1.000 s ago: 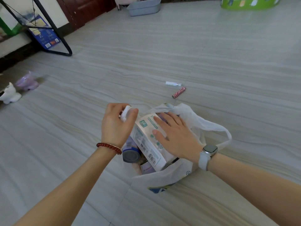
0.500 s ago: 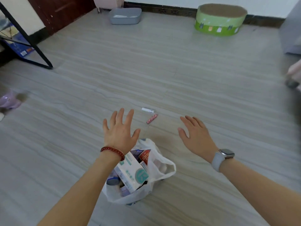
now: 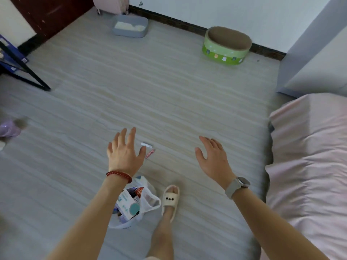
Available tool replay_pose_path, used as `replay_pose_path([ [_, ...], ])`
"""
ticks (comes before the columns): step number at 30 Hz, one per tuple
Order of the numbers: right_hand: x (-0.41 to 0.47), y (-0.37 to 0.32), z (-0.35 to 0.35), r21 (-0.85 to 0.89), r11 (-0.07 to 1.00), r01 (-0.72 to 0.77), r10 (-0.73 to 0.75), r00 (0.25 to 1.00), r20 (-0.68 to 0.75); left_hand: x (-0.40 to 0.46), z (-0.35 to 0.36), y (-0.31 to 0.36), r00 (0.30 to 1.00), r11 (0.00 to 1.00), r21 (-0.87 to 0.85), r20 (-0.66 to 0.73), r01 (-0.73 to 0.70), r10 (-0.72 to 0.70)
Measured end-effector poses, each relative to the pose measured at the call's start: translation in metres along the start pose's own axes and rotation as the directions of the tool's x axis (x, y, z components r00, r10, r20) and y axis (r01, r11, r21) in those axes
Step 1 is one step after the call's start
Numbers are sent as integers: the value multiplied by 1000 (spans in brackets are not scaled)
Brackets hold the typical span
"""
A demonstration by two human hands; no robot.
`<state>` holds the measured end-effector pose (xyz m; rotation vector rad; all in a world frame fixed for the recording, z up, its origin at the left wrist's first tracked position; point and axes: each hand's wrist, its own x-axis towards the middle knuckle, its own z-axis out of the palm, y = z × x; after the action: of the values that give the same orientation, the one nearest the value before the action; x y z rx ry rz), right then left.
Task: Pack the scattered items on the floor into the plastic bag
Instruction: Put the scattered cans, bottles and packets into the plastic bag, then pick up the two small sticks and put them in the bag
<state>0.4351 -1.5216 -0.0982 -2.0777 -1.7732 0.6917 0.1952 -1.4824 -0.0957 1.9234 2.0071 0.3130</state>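
Observation:
The white plastic bag [image 3: 148, 200] stands on the floor below my left forearm, holding a white and teal box [image 3: 126, 204] and other small packages. Beyond it lie a small white tube [image 3: 147, 144] and a red patterned stick [image 3: 149, 154], both on the floor just right of my left hand. My left hand [image 3: 124, 153], with a red bead bracelet, hovers open with fingers spread above the floor. My right hand [image 3: 214, 159], with a grey watch at the wrist, is also open and empty, well right of the bag.
My foot in a cream slipper [image 3: 170, 200] stands right beside the bag. A bed with pink sheet [image 3: 308, 166] fills the right. A green round cat scratcher [image 3: 226, 46] and a grey tray [image 3: 130, 26] sit by the far wall. A black frame leg [image 3: 32, 76] and a purple object [image 3: 8, 129] are at left.
Both hands let go of the box and bag and lifted away, open. The view rose and pulled back, so the bag now looks smaller; the slippered foot and bed have come into sight.

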Motion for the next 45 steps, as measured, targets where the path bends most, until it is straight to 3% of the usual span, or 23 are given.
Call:
replay_pose_path([
  [4, 80, 13, -32, -5, 1000, 27, -27, 1000, 15, 70, -2, 20, 994, 994, -26, -18, 103, -104],
  [8, 195, 8, -70, -18, 1000, 9, -8, 999, 42, 176, -7, 53, 998, 998, -15, 38, 59, -58],
  [15, 365, -28, -110, -132, 971, 201, -194, 979, 70, 333, -40, 97, 996, 994, 82, -59, 79, -74],
  [19, 476, -43, -112, -170, 937, 305, -272, 942, 195, 402, -35, 96, 972, 972, 83, -100, 219, -211],
  [21, 531, -59, -101, -181, 889, 421, -367, 891, 268, 424, -27, 91, 927, 937, 31, -162, 348, -339],
  [26, 615, -130, -61, -102, 696, 710, -583, 643, 496, 431, -10, 86, 682, 713, -163, -210, 682, -700],
  [32, 617, -226, 5, 103, 326, 940, -734, 183, 654, 369, 2, 71, 200, 284, -349, -257, 893, -945],
  [34, 603, -254, 32, 174, 218, 960, -729, 41, 684, 349, 6, 64, 38, 148, -411, -263, 899, -964],
  [39, 545, -304, 96, 353, 11, 936, -628, -268, 731, 312, 8, 45, -258, -83, -525, -270, 847, -928],
  [42, 513, -324, 128, 468, -88, 879, -541, -437, 719, 295, 8, 42, -422, -238, -583, -203, 777, -883],
  [45, 480, -336, 154, 563, -148, 813, -425, -566, 706, 279, 17, 38, -518, -330, -613, -153, 718, -842],
])
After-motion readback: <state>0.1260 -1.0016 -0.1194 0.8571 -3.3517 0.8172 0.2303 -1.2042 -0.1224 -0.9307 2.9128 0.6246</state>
